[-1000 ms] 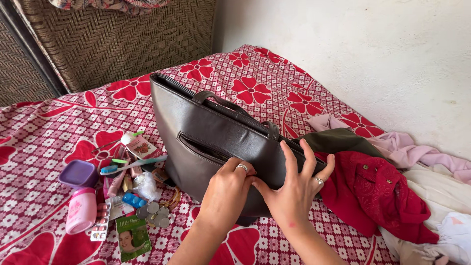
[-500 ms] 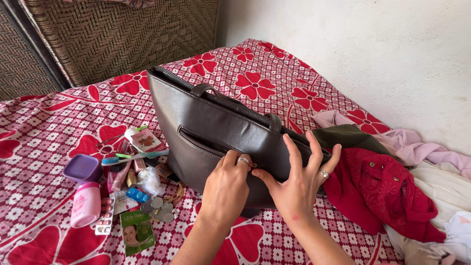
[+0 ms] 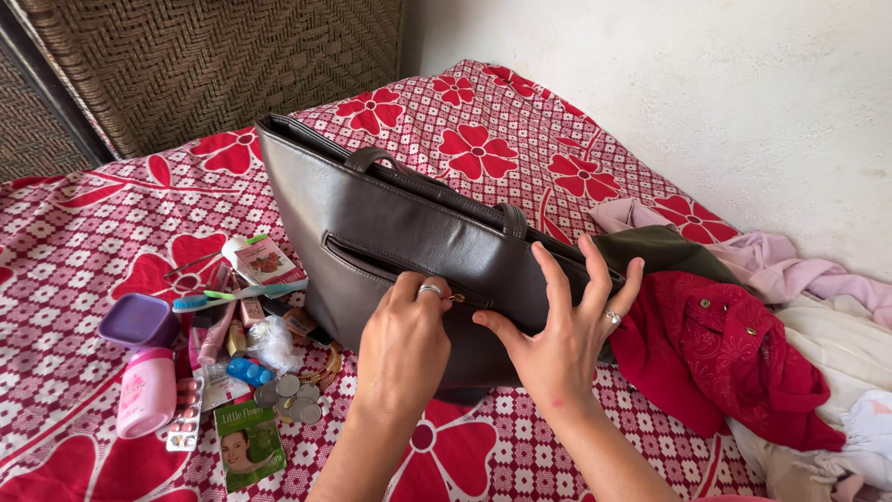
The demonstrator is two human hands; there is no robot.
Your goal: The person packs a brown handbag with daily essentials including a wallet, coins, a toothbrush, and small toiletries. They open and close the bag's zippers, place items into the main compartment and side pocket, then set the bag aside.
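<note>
— What takes up the most room here?
— A bed cover (image 3: 483, 139), red with white checks and red flowers, and on it a dark brown handbag (image 3: 400, 232), standing on its base near the middle with its handles folded down.
— And beside the bag?
— To its right lies a heap of clothes, a red garment (image 3: 725, 353) on top. To its left sits a scatter of small items: a pink bottle (image 3: 146, 392), a purple pot (image 3: 139, 321), a toothbrush (image 3: 228, 296), some coins (image 3: 290, 398).
— The hands?
— The right hand (image 3: 562, 339) lies flat against the bag's front, fingers spread apart. The left hand (image 3: 401, 342) has its fingertips pinched together at the zip of the front pocket (image 3: 372, 263); the pull itself is hidden.
</note>
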